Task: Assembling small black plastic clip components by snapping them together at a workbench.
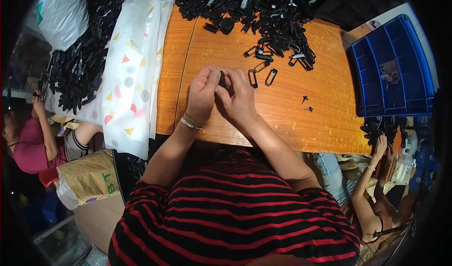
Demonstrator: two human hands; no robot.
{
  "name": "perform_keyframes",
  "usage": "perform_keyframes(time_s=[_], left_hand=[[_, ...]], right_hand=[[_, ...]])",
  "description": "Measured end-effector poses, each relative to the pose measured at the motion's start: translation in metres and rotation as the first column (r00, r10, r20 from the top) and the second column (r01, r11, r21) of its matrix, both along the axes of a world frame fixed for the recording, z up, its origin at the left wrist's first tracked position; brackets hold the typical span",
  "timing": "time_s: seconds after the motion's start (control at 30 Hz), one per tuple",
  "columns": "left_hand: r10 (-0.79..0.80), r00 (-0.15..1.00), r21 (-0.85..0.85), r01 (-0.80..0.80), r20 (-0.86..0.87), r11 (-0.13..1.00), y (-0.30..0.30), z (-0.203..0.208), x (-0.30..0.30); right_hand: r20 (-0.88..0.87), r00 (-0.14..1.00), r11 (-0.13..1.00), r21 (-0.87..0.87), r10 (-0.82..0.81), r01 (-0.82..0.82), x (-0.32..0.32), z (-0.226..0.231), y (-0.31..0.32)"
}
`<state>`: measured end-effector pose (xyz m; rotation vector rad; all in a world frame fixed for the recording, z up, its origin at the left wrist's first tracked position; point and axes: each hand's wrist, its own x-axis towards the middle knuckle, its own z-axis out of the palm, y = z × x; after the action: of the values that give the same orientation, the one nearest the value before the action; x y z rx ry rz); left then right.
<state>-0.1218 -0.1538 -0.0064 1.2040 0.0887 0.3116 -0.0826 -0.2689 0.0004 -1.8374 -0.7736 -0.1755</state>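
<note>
My left hand (pixel 203 92) and my right hand (pixel 238 96) meet above the near part of the wooden table (pixel 282 120). Between their fingertips they grip a small black plastic part (pixel 222 79), mostly covered by the thumbs and fingers. Just beyond my right hand lie several loose black oblong frames (pixel 270 77), open in the middle. Two small black pin-like pieces (pixel 308 108) rest on the wood further right. A large heap of black plastic parts (pixel 263 12) spreads over the far side of the table.
A patterned white plastic sheet (pixel 129 77) hangs along the table's left side, beside another black heap (pixel 77 77). At the right edge stands a blue plastic crate (pixel 391 73). One person works at far left, and another person's hands (pixel 380 146) touch black parts at lower right.
</note>
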Motion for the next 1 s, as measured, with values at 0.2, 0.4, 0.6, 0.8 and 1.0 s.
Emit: perform_keyframes(time_s=[0.2,0.4,0.6,0.8,1.0], left_hand=[[-0.09,0.994,-0.085,0.086,-0.055,0.993,0.001,0.003,0.001],[-0.084,0.955,-0.069,0.067,-0.283,0.995,0.039,0.006,0.041],[0.342,0.929,0.91,-0.256,0.139,0.327,0.087,-0.003,0.112],[0.219,0.975,0.998,-0.034,0.042,-0.044,0.095,0.008,0.134],[0.21,0.976,0.998,-0.065,0.065,-0.006,0.091,0.001,0.122]], right_hand=[[-0.009,0.999,0.996,0.072,0.043,-0.042,0.007,-0.003,0.0],[0.104,0.994,0.922,-0.379,-0.036,0.073,0.025,0.017,-0.048],[0.188,0.979,0.768,-0.615,-0.077,0.179,0.038,0.003,-0.055],[0.174,0.982,0.816,-0.576,0.066,0.048,0.046,0.002,-0.059],[0.141,0.99,0.876,-0.48,0.02,0.051,0.041,0.002,-0.057]])
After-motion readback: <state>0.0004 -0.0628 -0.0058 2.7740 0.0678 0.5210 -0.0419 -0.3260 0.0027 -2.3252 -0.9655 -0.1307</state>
